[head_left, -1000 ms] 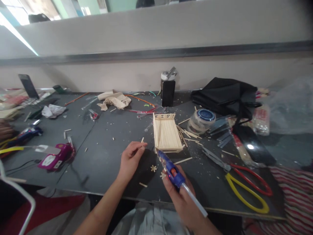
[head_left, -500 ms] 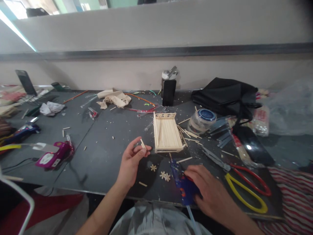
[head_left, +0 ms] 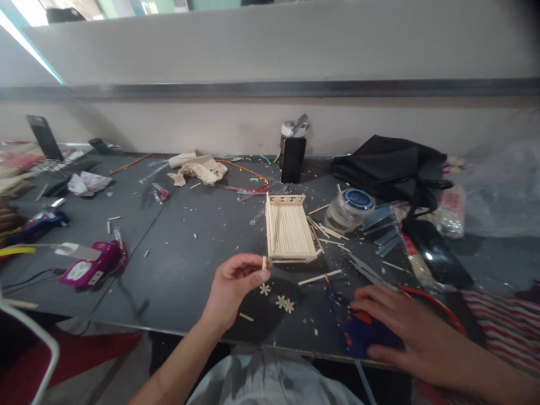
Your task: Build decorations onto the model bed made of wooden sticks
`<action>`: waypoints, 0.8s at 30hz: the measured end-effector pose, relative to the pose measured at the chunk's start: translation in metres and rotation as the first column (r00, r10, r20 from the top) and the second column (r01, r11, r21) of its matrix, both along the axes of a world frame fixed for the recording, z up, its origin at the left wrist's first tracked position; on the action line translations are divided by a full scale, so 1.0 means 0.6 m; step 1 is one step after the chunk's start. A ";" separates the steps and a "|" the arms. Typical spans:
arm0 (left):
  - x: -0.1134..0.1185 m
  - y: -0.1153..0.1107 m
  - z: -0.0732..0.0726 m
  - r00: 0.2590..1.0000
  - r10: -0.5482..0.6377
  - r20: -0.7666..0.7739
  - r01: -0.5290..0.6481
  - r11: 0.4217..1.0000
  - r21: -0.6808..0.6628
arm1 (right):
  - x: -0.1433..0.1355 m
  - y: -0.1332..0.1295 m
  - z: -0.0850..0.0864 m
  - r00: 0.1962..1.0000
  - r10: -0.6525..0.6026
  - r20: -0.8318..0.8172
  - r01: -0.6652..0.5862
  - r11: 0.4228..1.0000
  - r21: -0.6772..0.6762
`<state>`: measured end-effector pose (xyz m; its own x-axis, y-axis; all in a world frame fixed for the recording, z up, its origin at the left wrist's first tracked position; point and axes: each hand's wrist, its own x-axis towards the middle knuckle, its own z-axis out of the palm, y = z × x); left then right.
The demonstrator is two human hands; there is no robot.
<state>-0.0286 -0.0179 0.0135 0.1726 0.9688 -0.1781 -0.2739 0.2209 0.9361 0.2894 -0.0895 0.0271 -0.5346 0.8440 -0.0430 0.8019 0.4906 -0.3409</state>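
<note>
My left hand [head_left: 236, 286] is closed in a pinch on a short wooden stick [head_left: 264, 262], beside the near left corner of a small model bed [head_left: 291, 229] built of pale sticks. My right hand [head_left: 392, 315] is wrapped over a blue hot glue gun [head_left: 358, 329] at the table's front edge. The gun is blurred; its nozzle points away from me and a glue stick trails from its back. Between the hands lie several small star-shaped wooden pieces [head_left: 281, 302]. A loose stick [head_left: 319, 277] lies just beyond the gun's nozzle.
Scissors [head_left: 367, 269] lie partly under my right hand. A blue-lidded jar [head_left: 350, 211], loose sticks, a black bag [head_left: 383, 166] and a dark glasses case [head_left: 439, 252] are on the right. A phone [head_left: 293, 160] leans at the back. A magenta device [head_left: 90, 264] lies left.
My right hand has moved to the right with the glue gun, over the scissors' handles. My left hand has shifted right with the short stick, closer to the model bed's corner.
</note>
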 end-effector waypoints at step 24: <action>0.007 0.046 -0.030 0.847 0.253 -0.467 0.096 0.793 0.602 | -0.225 0.149 0.042 0.855 -0.265 -0.446 0.367 0.917 0.158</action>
<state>-0.0246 0.0095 -0.0045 0.1460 0.9103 0.3875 0.2784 -0.4136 0.8668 0.1542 -0.0001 0.0525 -0.1628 0.9283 0.3343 0.7404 0.3389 -0.5804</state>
